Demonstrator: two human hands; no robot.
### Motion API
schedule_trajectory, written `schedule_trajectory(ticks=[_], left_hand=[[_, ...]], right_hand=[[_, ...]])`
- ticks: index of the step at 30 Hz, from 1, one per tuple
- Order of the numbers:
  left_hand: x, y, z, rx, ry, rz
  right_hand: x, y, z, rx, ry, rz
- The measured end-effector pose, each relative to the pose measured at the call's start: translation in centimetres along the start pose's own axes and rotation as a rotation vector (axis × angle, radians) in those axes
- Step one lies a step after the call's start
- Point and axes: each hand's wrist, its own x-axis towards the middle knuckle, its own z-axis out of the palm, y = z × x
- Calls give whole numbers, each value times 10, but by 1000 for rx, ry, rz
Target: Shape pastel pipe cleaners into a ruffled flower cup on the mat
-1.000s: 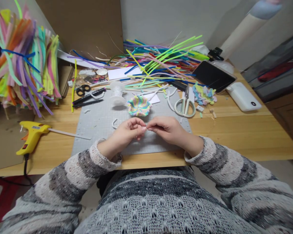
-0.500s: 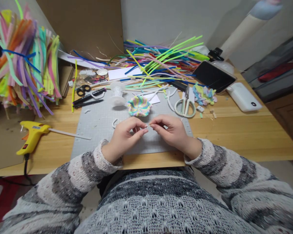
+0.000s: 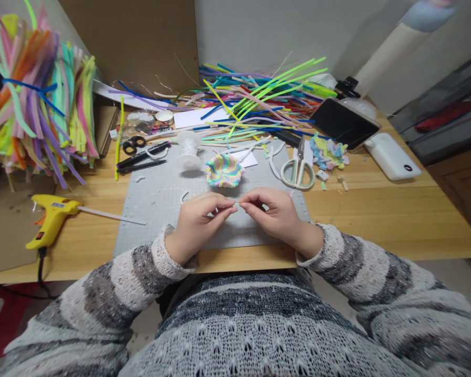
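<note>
Over the grey cutting mat [image 3: 141,220], my left hand [image 3: 202,220] and my right hand [image 3: 272,212] meet fingertip to fingertip. Both pinch a tiny whitish piece [image 3: 236,204], too small to name. Just beyond the fingers sits a pastel striped ruffled pipe-cleaner piece [image 3: 223,171], shaped like a small bowl. A spool of clear thread [image 3: 189,149] stands to its left. Near my left hand lies a short bent white pipe cleaner [image 3: 184,197]. White-handled scissors [image 3: 297,173] rest past my right hand.
A yellow glue gun [image 3: 55,217] with a glue stick lies at the left. Bundled pipe cleaners [image 3: 31,104] stand behind it, and a loose heap of pipe cleaners [image 3: 259,99] fills the back. To the right are a phone [image 3: 343,123], a white power bank [image 3: 392,156] and another pastel ruffled piece [image 3: 327,152].
My left fingers have closed from a looser pinch, and the fingertips of both hands are slightly nearer each other. Everything on the table stays put.
</note>
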Motion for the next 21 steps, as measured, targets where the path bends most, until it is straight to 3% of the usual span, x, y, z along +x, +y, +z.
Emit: schedule_trajectory(ticks=[4,10,21], left_hand=[[-1,-2,1,41,39,89],[1,-1,1,68,32,118],[1,-1,1,-3,-32,54]], right_hand=[[1,1,1,4,22,-38],[2,3,-1,0,19,-61],[4,5,-2,-9,-24,-111]])
